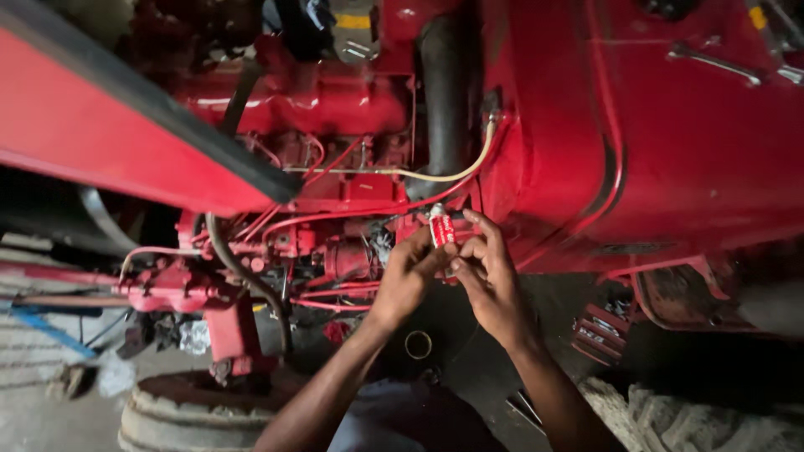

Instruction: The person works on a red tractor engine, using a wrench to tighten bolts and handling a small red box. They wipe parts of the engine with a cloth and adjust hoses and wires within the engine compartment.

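Both my hands reach up to the side of a red tractor engine (335, 109). A small red and white tube (441, 228) stands upright between them, close to the engine's red pipes. My left hand (408, 276) curls around the tube's lower end from the left. My right hand (490, 276) pinches the tube from the right, fingers spread upward along it. Thin red fuel lines (335, 219) and a red pump body (347, 259) sit just left of my hands.
A pale hose (435, 176) arcs across a black pipe (448, 92). The red hood (109, 134) slants at the left, a red body panel (695, 134) fills the right. A tyre (193, 414) lies below left, red foot pedals (603, 331) below right.
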